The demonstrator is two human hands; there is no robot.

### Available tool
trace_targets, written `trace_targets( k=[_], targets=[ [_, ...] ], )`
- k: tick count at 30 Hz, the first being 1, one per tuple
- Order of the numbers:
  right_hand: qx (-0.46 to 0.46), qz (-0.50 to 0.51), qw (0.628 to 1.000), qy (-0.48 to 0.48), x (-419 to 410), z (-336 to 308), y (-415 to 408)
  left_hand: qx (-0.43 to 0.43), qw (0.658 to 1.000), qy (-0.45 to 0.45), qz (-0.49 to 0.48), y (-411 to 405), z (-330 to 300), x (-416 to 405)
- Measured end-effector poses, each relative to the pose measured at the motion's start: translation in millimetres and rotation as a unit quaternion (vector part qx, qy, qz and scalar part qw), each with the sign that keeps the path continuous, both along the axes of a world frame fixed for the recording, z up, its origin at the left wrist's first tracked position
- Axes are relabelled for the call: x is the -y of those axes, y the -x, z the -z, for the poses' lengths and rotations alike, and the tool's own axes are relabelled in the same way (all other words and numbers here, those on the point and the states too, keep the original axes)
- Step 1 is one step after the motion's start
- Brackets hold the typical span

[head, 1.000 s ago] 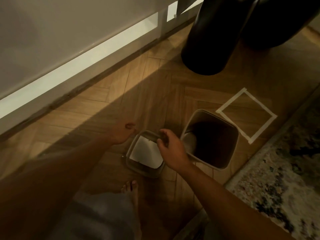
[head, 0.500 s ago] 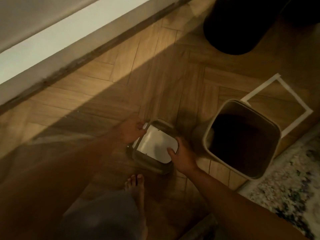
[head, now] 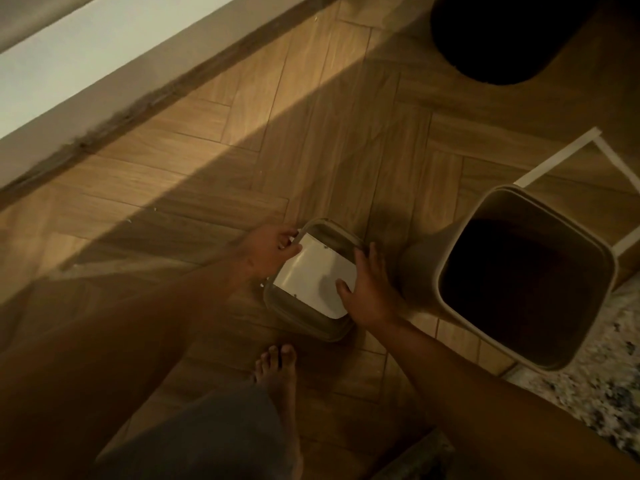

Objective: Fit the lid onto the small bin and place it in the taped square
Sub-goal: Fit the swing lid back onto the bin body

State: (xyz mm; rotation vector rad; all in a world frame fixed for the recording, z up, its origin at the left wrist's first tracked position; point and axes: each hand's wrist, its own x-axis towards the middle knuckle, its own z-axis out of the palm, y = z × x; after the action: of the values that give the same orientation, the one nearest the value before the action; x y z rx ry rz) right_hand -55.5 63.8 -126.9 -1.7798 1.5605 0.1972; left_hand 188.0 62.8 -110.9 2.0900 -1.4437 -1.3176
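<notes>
The bin lid (head: pixel 313 278), a grey square frame with a white swing flap, lies on the wooden floor in front of my bare foot. My left hand (head: pixel 268 251) grips its far left corner. My right hand (head: pixel 369 287) holds its right edge, thumb on the white flap. The small beige bin (head: pixel 460 306) stands open and upright just to the right of the lid, its dark inside empty. The taped square (head: pixel 613 164) of white tape lies on the floor behind the bin, partly hidden by it and cut off by the frame edge.
A large black rounded object (head: pixel 502 36) stands at the top right. A wall and skirting board (head: pixel 104 109) run diagonally across the upper left. A patterned rug (head: pixel 588 393) lies at the lower right under the bin's near corner. My bare foot (head: pixel 277 372) is below the lid.
My left hand has come from beside the lid onto its left corner. My right hand moved from the lid's top edge to its right side. The view dropped closer to the floor.
</notes>
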Motion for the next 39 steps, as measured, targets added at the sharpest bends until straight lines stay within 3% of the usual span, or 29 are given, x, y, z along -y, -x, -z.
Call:
trace_targets(
  k=[10,18,26,32,36,39],
  targets=[
    [0.053,-0.041,0.997,0.025,-6,-39,-10,-0.005,0.999,0.036,-0.035,-6,-21,-3],
    [0.127,-0.084,0.987,0.046,-26,-108,-14,-0.04,0.997,0.02,-0.06,8,-91,18],
    [0.169,-0.058,0.984,-0.011,-51,-165,-5,-0.121,0.98,-0.088,-0.133,38,-155,18],
    [0.202,-0.045,0.978,0.032,-59,-196,6,-0.057,0.986,-0.082,-0.134,42,-192,10],
    [0.272,0.022,0.962,0.031,-51,-219,21,0.035,0.996,-0.033,-0.073,38,-206,6],
    [0.323,0.087,0.942,0.0,-38,-239,34,0.03,0.996,0.008,-0.084,33,-211,5]
  ],
)
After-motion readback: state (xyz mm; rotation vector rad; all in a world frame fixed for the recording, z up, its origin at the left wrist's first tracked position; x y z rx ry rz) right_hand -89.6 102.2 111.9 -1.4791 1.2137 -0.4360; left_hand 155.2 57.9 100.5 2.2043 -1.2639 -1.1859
